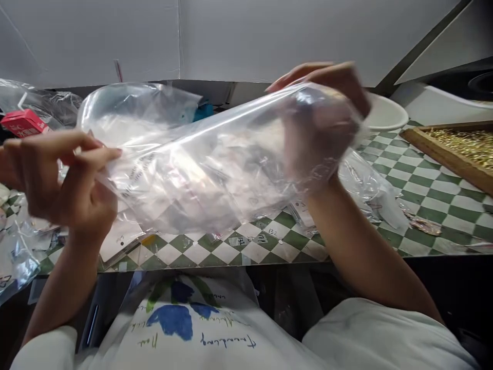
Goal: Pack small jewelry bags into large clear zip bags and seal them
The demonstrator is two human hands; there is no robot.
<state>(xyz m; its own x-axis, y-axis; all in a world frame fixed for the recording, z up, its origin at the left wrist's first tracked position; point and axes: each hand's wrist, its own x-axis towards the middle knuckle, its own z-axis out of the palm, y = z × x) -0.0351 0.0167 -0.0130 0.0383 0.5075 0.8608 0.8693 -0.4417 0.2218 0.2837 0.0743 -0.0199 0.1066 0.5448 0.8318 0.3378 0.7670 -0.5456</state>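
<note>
A clear plastic bag [215, 169] is stretched slantwise above the table, its right end higher than its left. My left hand [69, 177] pinches the left end between thumb and fingers. At the other end my right hand [327, 115] grips the bag, with part of the hand seen blurred through the film. Dark printing shows on the plastic near my left fingers. Whether anything lies inside the bag I cannot tell, since other things show through it. Below it are a white card [120, 237] and small numbered labels [248, 240].
The table [427, 180] has a green-and-white checked cover. At right stand a wooden tray [442, 154] of small gold-coloured pieces and a white round dish [385, 114]. A red drink carton [23, 123] is at left. More plastic packets [373, 187] lie around.
</note>
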